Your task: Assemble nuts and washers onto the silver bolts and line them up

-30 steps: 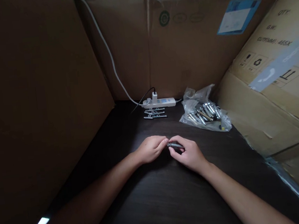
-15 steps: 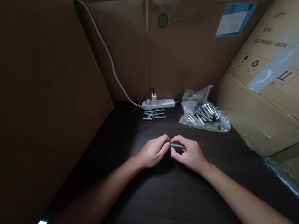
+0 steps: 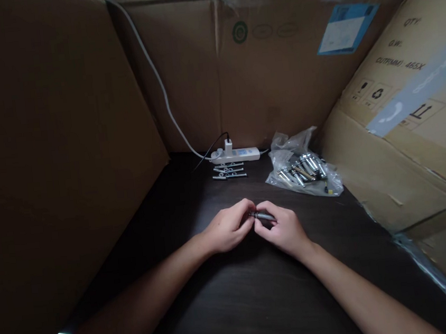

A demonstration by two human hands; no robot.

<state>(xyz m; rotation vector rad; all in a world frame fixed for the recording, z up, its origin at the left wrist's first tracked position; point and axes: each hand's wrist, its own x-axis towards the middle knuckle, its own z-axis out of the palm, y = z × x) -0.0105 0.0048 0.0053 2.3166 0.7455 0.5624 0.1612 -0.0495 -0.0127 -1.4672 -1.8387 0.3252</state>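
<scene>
Over the dark tabletop, a metal expansion bolt [image 3: 265, 216] lies nearly level between my two hands. My right hand [image 3: 283, 229] pinches its sleeve between thumb and fingers. At the bolt's left end, the fingertips of my left hand [image 3: 229, 226] close around the tip, partly hiding it; a ring or nut shows there, too small to tell apart. Farther back, loose bolt parts [image 3: 235, 176] lie in short rows: long thin bolts, sleeves and small rings. A clear plastic bag [image 3: 274, 178] to the right holds several shiny expansion bolts.
Behind the loose parts is a white power strip [image 3: 249, 154] with a plug and black cable. A white cord [image 3: 160, 80] runs up the back. Cardboard walls [image 3: 182, 86] enclose the dark table [image 3: 237, 303] at left, back and right.
My left fingers have shifted and parted slightly at the bolt's end, so more of that end shows. My right hand keeps its hold. The view has moved a little.
</scene>
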